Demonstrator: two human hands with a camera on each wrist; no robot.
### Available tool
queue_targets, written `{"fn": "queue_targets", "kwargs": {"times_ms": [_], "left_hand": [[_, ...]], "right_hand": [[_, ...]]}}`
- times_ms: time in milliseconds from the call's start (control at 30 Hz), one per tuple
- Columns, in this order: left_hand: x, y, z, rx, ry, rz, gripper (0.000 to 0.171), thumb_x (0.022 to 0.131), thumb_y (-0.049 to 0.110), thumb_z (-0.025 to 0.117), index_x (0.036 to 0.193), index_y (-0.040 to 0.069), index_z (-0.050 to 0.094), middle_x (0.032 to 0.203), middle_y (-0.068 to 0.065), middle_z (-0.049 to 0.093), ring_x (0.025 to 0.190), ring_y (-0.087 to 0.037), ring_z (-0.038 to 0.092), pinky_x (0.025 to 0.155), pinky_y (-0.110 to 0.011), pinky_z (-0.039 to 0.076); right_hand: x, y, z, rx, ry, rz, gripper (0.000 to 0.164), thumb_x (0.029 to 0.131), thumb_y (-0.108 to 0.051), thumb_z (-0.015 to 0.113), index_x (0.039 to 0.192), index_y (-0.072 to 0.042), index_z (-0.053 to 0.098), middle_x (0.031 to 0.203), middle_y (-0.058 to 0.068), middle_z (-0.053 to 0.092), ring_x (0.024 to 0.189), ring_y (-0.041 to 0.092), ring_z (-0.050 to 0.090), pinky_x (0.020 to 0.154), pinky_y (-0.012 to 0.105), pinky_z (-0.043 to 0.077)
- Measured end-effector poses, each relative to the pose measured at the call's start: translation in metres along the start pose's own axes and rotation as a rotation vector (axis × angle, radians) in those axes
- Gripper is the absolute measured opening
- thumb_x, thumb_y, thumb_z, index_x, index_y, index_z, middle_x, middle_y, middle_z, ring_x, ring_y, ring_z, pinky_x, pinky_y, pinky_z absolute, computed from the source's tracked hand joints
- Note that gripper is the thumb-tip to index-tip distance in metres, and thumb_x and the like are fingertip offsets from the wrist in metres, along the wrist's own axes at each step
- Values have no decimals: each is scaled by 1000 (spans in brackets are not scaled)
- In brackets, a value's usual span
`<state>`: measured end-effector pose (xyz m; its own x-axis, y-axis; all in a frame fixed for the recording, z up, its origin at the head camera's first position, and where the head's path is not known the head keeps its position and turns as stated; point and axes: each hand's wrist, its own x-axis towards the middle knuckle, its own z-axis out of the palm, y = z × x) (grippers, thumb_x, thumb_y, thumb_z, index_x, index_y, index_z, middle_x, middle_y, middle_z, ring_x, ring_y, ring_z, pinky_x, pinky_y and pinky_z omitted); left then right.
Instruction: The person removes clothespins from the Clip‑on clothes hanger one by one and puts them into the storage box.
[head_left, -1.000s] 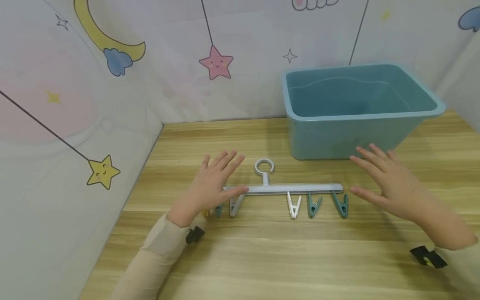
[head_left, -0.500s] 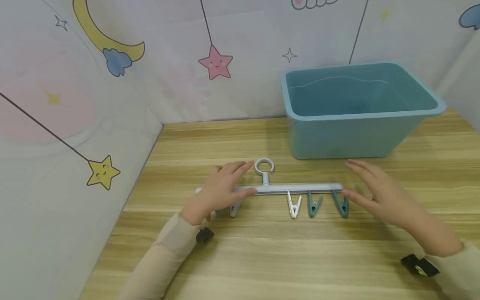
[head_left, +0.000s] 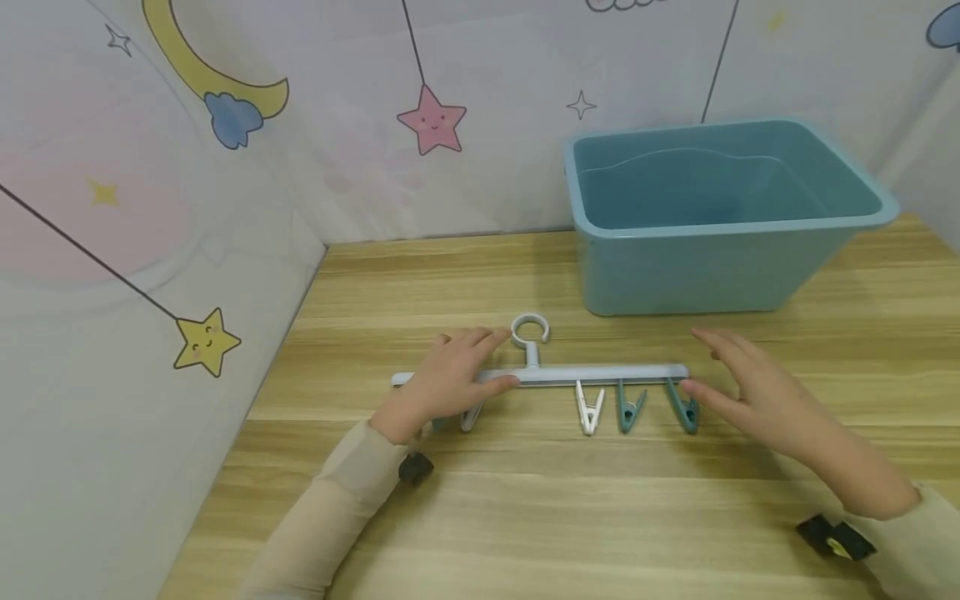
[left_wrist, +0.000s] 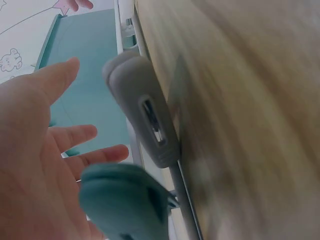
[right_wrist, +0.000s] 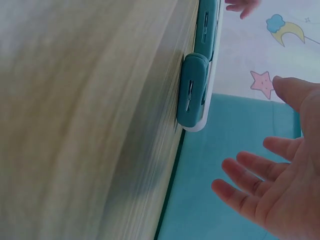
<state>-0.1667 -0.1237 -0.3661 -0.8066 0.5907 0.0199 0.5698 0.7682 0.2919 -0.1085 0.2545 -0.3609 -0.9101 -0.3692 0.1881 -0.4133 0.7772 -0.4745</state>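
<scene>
A pale grey-white clip hanger (head_left: 600,374) lies on the wooden table, its round hook (head_left: 530,330) pointing away from me. Along its bar sit a white clip (head_left: 589,410) and two teal clips, one a teal clip (head_left: 628,411) and the other the end clip (head_left: 682,410). My left hand (head_left: 442,379) is over the bar's left part, fingers spread, covering most of the clips there. In the left wrist view a grey clip (left_wrist: 142,107) and a teal clip (left_wrist: 122,200) show beside that hand. My right hand (head_left: 757,392) hovers at the bar's right end, fingers loosely extended, holding nothing.
A blue-green plastic bin (head_left: 682,271) stands at the back right, behind the hanger. A printed cloth wall (head_left: 480,192) closes off the back and left of the table (head_left: 562,517).
Both hands have come down and inward toward the hanger, the left moving right over the bar and the right moving left to its end. The hanger has stayed in place.
</scene>
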Motion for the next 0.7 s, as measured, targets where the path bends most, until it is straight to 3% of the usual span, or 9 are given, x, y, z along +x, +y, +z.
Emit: {"fn": "queue_targets", "kwargs": {"times_ms": [333,700], "left_hand": [[2,-1,0,-17,-61,-11,68,94,53,54,145,11,42,135,-11,52,123,-30,51,96,-56,39],[8,-1,5,49,-151,-7,60,94,51,55,142,15,48,131,-7,56,116,-26,55,95,-48,44]], "right_hand": [[-3,2,-1,31,-97,99,73,94,-35,63,144,8,32,138,32,39,110,45,51,78,59,48],[-4,5,3,91,-184,194,72,95,-37,60,141,12,35,122,31,53,100,37,59,73,47,52]]}}
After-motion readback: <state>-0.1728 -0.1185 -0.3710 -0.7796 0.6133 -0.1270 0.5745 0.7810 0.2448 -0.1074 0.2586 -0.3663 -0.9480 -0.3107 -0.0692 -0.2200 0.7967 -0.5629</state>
